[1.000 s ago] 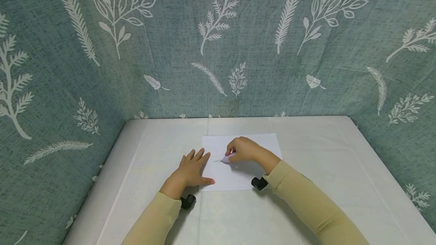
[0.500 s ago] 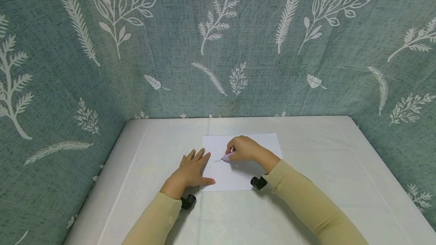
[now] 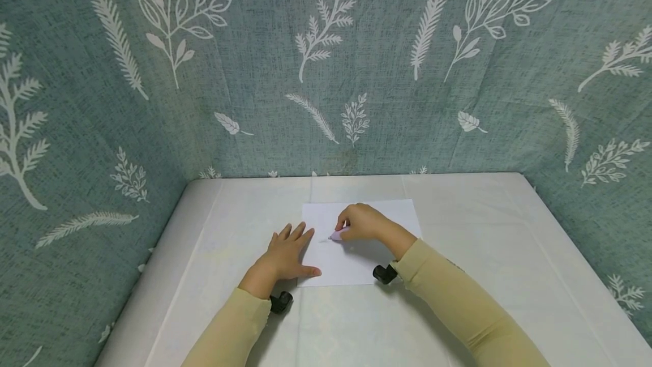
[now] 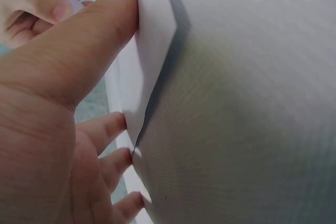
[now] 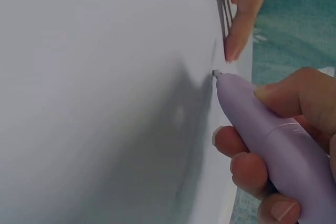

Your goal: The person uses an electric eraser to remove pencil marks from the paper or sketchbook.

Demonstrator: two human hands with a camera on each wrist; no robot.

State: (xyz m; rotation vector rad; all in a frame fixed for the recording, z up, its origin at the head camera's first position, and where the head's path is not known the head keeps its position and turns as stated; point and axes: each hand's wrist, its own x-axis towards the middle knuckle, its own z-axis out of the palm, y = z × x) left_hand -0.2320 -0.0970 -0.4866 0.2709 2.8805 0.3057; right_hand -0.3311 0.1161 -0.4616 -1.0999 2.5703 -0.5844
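Note:
A sheet of white paper (image 3: 331, 265) lies on the white-covered table. My left hand (image 3: 285, 255) rests at its left edge with fingers spread, the thumb on the lower left corner area; in the left wrist view the thumb lies across the paper's edge, which lifts slightly. My right hand (image 3: 364, 222) grips a thick lilac pen-shaped tool (image 5: 273, 135) with a tapered nose and a narrow metal tip. That tip is right at the paper, pointing left. A short, faint grey mark (image 3: 323, 240) shows on the sheet just left of the tip.
The white tablecloth (image 3: 509, 276) spreads around the sheet on all sides. A green leaf-patterned cloth (image 3: 265, 61) hangs behind and along both sides. Small black cameras sit at the left wrist (image 3: 281, 302) and right wrist (image 3: 384, 274).
My right hand has shifted a few pixels left and slightly up with the lilac tool. The grey mark looks fainter and shorter than a second ago. The left hand and paper stay put.

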